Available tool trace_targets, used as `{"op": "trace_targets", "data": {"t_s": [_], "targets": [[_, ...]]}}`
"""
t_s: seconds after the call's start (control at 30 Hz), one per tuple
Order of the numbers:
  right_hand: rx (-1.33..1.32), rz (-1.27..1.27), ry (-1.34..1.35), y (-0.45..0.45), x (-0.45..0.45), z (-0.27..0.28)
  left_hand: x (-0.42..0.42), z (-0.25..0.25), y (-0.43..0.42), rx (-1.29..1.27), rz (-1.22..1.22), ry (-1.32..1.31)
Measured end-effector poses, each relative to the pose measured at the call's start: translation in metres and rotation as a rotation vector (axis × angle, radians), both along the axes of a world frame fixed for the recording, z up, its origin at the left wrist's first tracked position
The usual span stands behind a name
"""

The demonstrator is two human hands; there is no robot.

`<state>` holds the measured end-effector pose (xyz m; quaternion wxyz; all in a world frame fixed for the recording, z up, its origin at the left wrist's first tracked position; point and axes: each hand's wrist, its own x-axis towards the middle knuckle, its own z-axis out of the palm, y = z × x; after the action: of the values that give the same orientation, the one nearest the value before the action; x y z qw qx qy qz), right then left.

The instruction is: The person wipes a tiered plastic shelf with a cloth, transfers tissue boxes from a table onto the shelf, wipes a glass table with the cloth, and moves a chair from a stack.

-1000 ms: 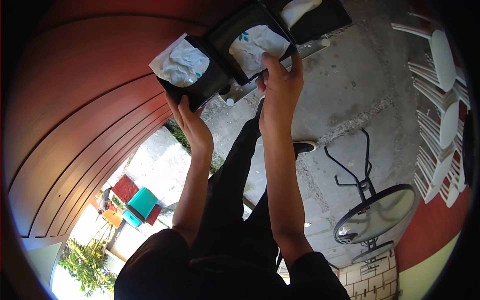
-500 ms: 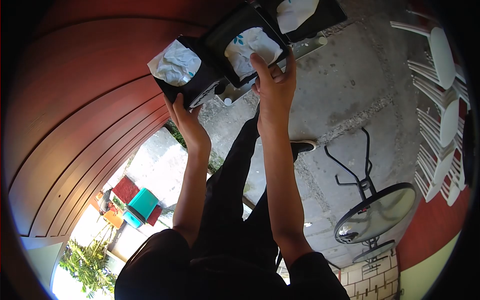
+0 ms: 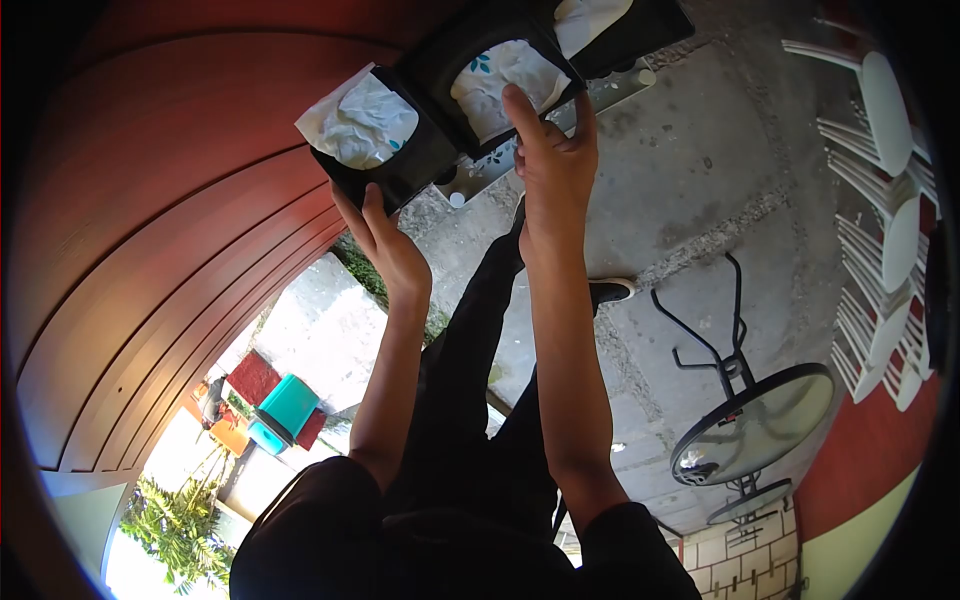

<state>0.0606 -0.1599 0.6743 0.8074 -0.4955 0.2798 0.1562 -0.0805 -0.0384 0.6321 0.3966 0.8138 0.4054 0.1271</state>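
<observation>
Three black napkin dispensers with white tissue in their openings stand in a row at the top of the view. My left hand grips the lower edge of the left dispenser, thumb in front and fingers underneath. White napkins bulge from its opening. My right hand holds the near edge of the middle dispenser, with the thumb against its leaf-printed napkins. The right dispenser is untouched and partly cut off. Beneath them shows a glass shelf with round metal knobs.
A red plank wall curves along the left. Stacked white chairs stand at the right. A round glass table with black legs lies tipped on the concrete floor. A teal container is at lower left.
The left dispenser has turned in my left hand, so its white-patterned side is hidden, and it sits closer to the middle one. My right hand has barely shifted.
</observation>
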Motion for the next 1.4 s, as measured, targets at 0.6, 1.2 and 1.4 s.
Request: {"op": "trace_targets", "data": {"t_s": [0.6, 1.2, 1.4], "targets": [[-0.022, 0.096, 0.033, -0.004, -0.006, 0.007, 0.001, 0.001, 0.003, -0.109, 0.102, -0.193], [-0.051, 0.119, 0.017, -0.007, -0.004, 0.004, 0.033, 0.016, -0.021, -0.004, 0.175, -0.385], [-0.036, 0.134, 0.025, -0.009, -0.002, 0.003, 0.035, 0.018, -0.021, -0.118, 0.233, -0.435]]}}
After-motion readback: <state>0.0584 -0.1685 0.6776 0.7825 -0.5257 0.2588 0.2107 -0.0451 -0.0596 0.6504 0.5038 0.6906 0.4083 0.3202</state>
